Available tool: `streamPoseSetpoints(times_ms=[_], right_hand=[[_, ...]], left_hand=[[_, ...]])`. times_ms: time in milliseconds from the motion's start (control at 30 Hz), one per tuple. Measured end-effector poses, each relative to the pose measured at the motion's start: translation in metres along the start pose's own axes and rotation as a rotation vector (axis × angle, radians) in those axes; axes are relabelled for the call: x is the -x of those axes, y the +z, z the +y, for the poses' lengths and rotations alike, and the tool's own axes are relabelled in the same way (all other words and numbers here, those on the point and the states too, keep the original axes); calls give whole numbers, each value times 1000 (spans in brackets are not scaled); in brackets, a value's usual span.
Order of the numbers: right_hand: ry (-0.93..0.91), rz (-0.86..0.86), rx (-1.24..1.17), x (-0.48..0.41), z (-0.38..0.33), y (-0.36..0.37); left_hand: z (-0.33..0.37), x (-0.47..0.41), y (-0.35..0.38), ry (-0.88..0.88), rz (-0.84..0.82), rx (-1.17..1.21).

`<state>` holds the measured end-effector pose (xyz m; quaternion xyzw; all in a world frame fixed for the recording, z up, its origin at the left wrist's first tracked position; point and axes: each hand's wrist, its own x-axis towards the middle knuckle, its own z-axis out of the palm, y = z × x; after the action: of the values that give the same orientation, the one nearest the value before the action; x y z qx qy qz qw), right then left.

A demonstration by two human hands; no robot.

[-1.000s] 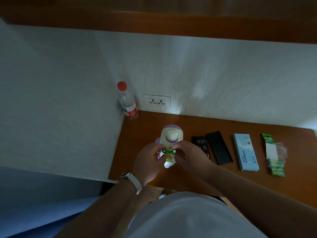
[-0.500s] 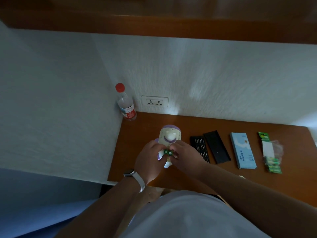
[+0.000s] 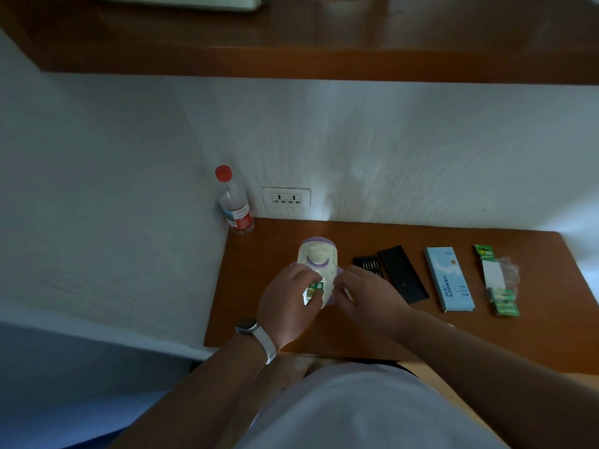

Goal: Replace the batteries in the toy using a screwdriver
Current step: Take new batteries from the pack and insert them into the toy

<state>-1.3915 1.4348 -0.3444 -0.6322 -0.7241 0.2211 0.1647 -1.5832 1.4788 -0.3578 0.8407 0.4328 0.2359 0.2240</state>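
The cream and purple toy point(image 3: 319, 259) lies on the wooden desk point(image 3: 259, 254), its lower half covered by my hands. My left hand point(image 3: 287, 303) pinches a green battery point(image 3: 316, 286) just over the toy's lower part. My right hand point(image 3: 366, 294) is curled against the toy's lower right side, with a thin pale sliver showing between its fingers. A black tray of screwdriver bits point(image 3: 368, 265) and its black lid point(image 3: 403, 275) lie right of the toy. An opened green battery pack point(image 3: 497, 283) lies at the far right.
A pale blue box point(image 3: 450, 280) lies between the lid and the battery pack. A red-capped water bottle point(image 3: 234, 202) stands in the back left corner beside a wall socket point(image 3: 287, 197). A wooden shelf point(image 3: 324, 59) hangs overhead. The wall bounds the desk's left side.
Both hands pinched the green batteries together over the toy before. Now only my left hand holds a green battery, and my right hand has shifted to the toy's right side.
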Motion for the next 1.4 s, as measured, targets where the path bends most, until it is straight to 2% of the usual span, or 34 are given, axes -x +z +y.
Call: streamPoseSetpoints(times_ms=[100,200,533,800,1033,1167,1400], right_hand=[[-21,-22,61,14,6,-16],[-16,30,136,26,16,-30],[178,62,217,73,73,-57],[259,18,211,120,146,-81],[291,5,201,162,219,-109],[308,2,176,182,264,-119],[234,-11,171,201,331,-131]], left_hand=[[13,-5,5,103,40,-49],[28,-14,14,149,34,-79],[75,-46,62,217,-237,-164],[143,-65,121,282,-330,-206],[196,-85,177,286,-426,-279],[223,-91,213,228,-457,-308],[253,-100,262,179,-497,-367]])
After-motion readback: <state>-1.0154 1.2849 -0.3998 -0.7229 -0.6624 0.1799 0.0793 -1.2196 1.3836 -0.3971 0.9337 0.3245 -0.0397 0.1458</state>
